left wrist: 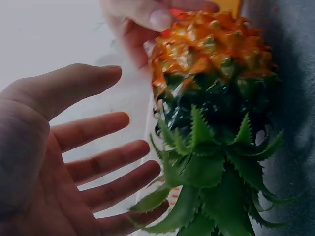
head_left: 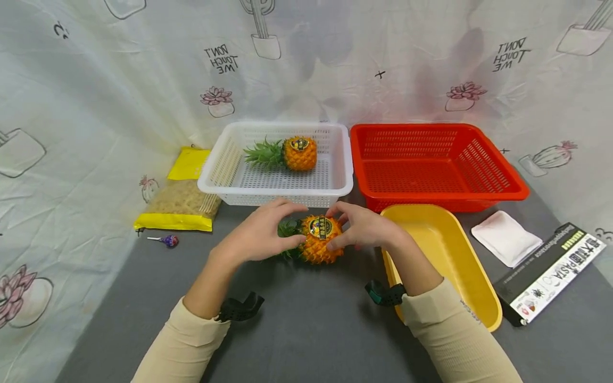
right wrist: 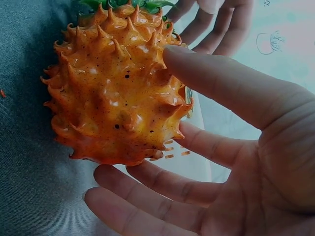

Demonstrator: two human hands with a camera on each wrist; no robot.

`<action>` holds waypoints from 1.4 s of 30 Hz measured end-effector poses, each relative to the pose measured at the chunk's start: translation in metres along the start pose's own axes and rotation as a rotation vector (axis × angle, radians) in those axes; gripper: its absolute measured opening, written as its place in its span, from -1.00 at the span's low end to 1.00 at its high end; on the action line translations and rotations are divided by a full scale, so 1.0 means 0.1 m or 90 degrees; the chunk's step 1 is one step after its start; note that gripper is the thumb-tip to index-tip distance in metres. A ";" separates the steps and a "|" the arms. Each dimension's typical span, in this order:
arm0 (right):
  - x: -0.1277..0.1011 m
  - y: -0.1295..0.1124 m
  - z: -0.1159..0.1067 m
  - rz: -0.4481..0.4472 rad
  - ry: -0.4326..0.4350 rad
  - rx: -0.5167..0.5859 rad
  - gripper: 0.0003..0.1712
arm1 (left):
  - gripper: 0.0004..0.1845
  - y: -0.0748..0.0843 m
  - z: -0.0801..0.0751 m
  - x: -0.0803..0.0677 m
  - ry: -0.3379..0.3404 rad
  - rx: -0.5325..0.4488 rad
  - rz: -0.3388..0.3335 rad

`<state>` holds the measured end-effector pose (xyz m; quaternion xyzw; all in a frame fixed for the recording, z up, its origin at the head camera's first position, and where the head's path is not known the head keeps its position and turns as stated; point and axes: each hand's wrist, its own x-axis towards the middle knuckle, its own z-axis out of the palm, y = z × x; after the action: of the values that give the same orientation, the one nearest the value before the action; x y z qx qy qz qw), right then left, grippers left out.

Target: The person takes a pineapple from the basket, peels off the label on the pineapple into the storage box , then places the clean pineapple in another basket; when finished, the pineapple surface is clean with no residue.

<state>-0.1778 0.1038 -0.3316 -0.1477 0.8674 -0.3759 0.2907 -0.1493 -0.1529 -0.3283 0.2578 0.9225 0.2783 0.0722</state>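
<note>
A small orange pineapple (head_left: 322, 250) with a dark label and green leaves lies on its side on the grey table, between the two hands. My left hand (head_left: 265, 231) is beside its leafy end, thumb and fingers spread; the left wrist view shows its palm with nothing in it, fingertips close to the leaves (left wrist: 211, 182). At the pineapple's round end is my right hand (head_left: 361, 226). Its thumb (right wrist: 216, 78) overlaps the fruit's edge in the right wrist view, and its loosely bent fingers reach around the base. A second pineapple (head_left: 300, 154) lies in the white basket (head_left: 275, 191).
Behind on the right stands a red basket (head_left: 440, 199), with a yellow tray (head_left: 471, 266) before it. Further right lie a white packet (head_left: 506, 238) and a black pasta box (head_left: 551, 271). A yellow-ended bag (head_left: 177, 199) and a lollipop (head_left: 170, 241) are at left.
</note>
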 end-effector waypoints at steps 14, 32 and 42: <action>-0.05 -0.02 0.02 -0.022 0.008 -0.059 -0.21 | -0.19 0.02 0.11 0.06 -0.039 0.061 -0.016; -0.04 -0.08 -0.06 -0.120 0.110 -0.096 -0.71 | -0.33 0.01 0.14 0.12 -0.040 0.075 -0.019; 0.04 -0.10 -0.05 -0.119 0.105 -0.107 -0.81 | -0.34 0.10 0.11 0.17 -0.067 0.109 -0.030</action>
<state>-0.1836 0.0974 -0.3231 -0.2200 0.8994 -0.3381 0.1687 -0.1565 -0.1317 -0.3318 0.2553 0.9437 0.1824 0.1048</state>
